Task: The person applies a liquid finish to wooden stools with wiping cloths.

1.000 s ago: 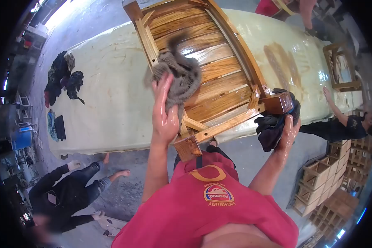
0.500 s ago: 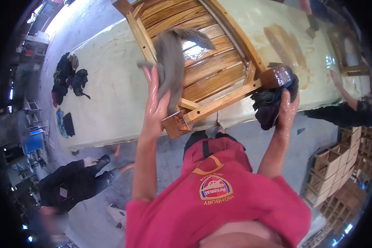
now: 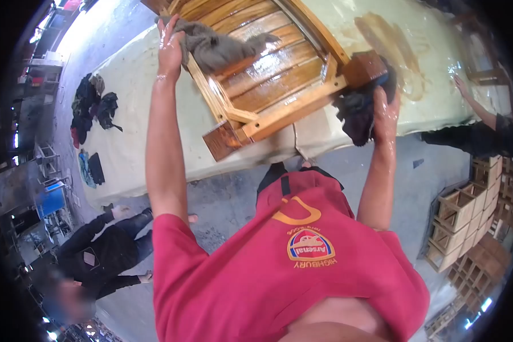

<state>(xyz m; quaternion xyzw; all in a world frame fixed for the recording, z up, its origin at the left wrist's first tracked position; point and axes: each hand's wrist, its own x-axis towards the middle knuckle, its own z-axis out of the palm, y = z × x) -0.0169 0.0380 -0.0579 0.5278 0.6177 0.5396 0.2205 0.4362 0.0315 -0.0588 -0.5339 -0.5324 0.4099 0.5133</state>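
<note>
A glossy, wet-looking slatted wooden furniture piece [image 3: 293, 77] lies tilted above the covered table, its square legs toward me. My left hand [image 3: 170, 50] is at the far left rail, gripping a grey-brown cloth [image 3: 211, 48] that drapes over the rail onto the slats. Around the near right leg, my right hand [image 3: 386, 114] holds a dark cloth [image 3: 356, 117] against the wood. Its fingers are partly hidden behind the cloth and leg. Both hands look wet.
The table's pale cover [image 3: 137, 131] has a brown stain [image 3: 385, 45] and dark rags [image 3: 88, 108] at left. A person [image 3: 108, 245] in dark clothes is at lower left; another person's arm [image 3: 476, 105] reaches in at right. Wooden frames [image 3: 459, 219] are stacked at lower right.
My left hand has moved up and left along the rail with the grey-brown cloth. The wooden piece and my right hand have shifted slightly up and left. The person at lower left has moved.
</note>
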